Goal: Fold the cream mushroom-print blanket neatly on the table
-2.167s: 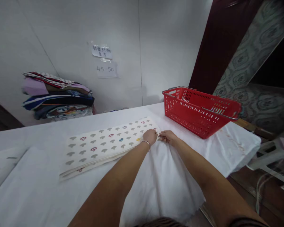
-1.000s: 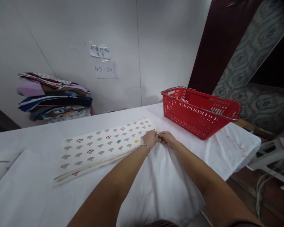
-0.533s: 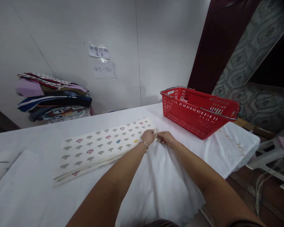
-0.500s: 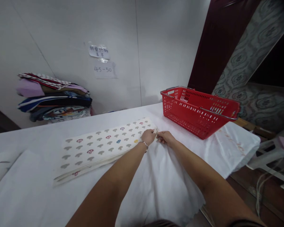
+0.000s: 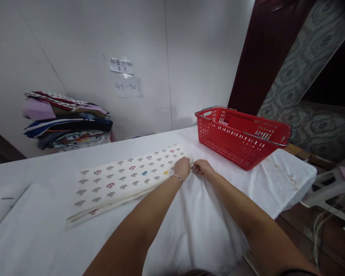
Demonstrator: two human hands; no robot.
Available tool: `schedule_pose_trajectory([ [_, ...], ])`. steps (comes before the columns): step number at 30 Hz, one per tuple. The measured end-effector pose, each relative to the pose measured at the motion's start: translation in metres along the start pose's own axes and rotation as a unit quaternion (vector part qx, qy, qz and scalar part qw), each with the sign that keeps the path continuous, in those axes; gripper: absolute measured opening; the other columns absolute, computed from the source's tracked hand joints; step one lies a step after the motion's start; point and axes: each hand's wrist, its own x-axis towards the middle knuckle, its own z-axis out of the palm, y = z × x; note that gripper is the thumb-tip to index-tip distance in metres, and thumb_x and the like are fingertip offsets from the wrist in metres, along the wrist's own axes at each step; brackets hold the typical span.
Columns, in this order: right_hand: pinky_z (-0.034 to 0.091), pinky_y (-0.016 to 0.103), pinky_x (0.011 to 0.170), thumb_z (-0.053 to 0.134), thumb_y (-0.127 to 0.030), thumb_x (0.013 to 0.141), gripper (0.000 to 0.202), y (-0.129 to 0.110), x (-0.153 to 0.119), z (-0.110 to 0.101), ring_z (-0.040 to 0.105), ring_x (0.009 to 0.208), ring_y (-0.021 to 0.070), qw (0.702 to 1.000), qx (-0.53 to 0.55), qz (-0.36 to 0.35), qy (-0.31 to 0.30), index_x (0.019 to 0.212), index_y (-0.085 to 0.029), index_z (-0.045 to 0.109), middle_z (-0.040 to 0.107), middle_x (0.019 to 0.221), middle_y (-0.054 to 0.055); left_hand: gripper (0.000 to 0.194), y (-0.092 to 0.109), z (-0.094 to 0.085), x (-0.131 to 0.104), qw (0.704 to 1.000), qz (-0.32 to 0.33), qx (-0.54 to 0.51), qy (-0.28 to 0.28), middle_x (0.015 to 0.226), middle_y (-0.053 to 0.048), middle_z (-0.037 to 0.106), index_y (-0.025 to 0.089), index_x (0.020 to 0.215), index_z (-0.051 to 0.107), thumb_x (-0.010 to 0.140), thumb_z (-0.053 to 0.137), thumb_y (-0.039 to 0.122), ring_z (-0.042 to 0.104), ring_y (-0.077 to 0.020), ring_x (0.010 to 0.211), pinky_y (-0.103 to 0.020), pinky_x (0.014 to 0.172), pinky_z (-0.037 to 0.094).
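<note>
A long folded cloth (image 5: 126, 176), cream with grey, red, blue and yellow mushroom prints, lies in layers on the white-covered table (image 5: 172, 237). At its right end my left hand (image 5: 183, 168), a bracelet on the wrist, is closed on the cloth's near corner, with the fingertips partly hidden. Just to the right, my right hand (image 5: 202, 167) pinches the edge of the same end between thumb and fingers. The two hands are close together but apart.
A red plastic basket (image 5: 227, 142) with metal handles stands at the table's back right. Stacked folded clothes (image 5: 69, 120) sit at the back left by the wall. Paper signs (image 5: 128, 86) hang on the wall. A white plastic stool (image 5: 330, 195) is off the right end.
My left hand has shifted slightly to the right and its fingers have curled over the cloth's corner. My right hand stays at the edge. The view has tilted a little.
</note>
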Motion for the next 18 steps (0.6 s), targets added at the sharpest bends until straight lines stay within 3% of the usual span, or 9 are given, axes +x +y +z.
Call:
schedule_pose_trajectory([
  [5, 0.019, 0.018, 0.032, 0.055, -0.020, 0.069, 0.008, -0.0019, -0.0027, 0.0031, 0.044, 0.035, 0.0061, 0.999, 0.014, -0.007, -0.029, 0.063, -0.017, 0.051, 0.057, 0.049, -0.003, 0.023, 0.0012, 0.0009, -0.0028, 1.000, 0.003, -0.003, -0.007, 0.108, -0.010, 0.060, 0.017, 0.097, 0.064, 0.085, 0.044, 0.020, 0.057, -0.0212, 0.101, -0.031, 0.085, 0.042],
  [13, 0.028, 0.016, 0.035, 0.057, -0.018, 0.074, 0.008, -0.0036, -0.0061, 0.0043, 0.050, 0.040, 0.0075, 0.999, 0.029, 0.015, -0.031, 0.067, -0.015, 0.055, 0.060, 0.051, 0.001, 0.023, -0.0019, -0.0003, -0.0033, 0.995, -0.055, -0.083, -0.005, 0.089, -0.004, 0.069, 0.021, 0.088, 0.067, 0.082, 0.045, 0.023, 0.061, -0.0160, 0.083, -0.024, 0.066, 0.040],
  [18, 0.033, 0.016, 0.037, 0.057, -0.015, 0.074, 0.006, -0.0025, -0.0040, 0.0052, 0.054, 0.044, 0.0091, 0.999, 0.039, 0.013, -0.028, 0.068, -0.015, 0.057, 0.061, 0.051, 0.002, 0.021, -0.0026, 0.0003, -0.0033, 0.990, -0.058, -0.125, 0.002, 0.086, -0.003, 0.070, 0.020, 0.087, 0.068, 0.081, 0.048, 0.025, 0.060, -0.0143, 0.078, -0.023, 0.063, 0.038],
])
